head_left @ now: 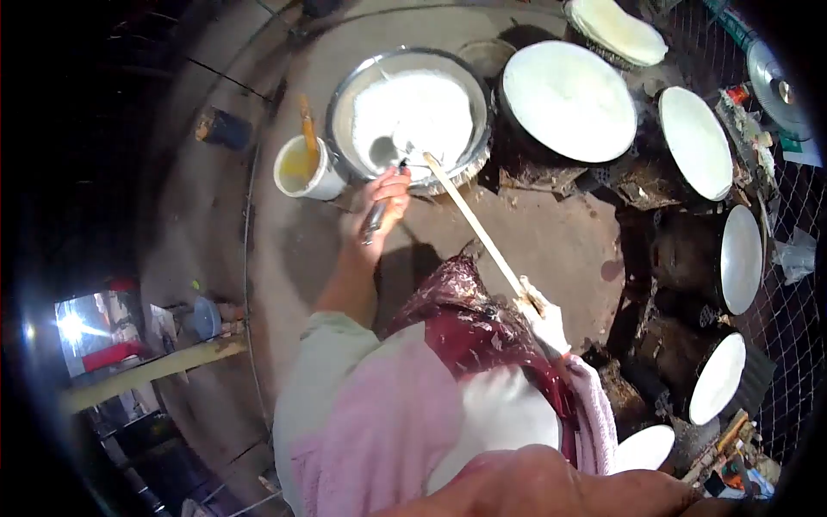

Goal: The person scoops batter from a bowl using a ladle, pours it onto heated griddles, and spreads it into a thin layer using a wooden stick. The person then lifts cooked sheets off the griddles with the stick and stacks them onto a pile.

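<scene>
My left hand (388, 202) is closed round the dark handle of a ladle (403, 142), whose head is at the near side of a wide metal bowl (338, 129) of white batter (422, 108). My right hand (541, 317) grips the lower end of a long pale wooden stick (474, 220). The stick's upper end reaches the bowl's near edge, close to the ladle. Left of the bowl stands a white bucket (329, 183) with yellow liquid and a wooden-handled tool (307, 125) in it.
Several round griddles with white tops, such as a large one (568, 102) and another (696, 142), curve round on the right. Wire mesh (797, 345) and a fan (780, 90) stand beyond. A dark cylinder (226, 127) and a beam (159, 370) are at left.
</scene>
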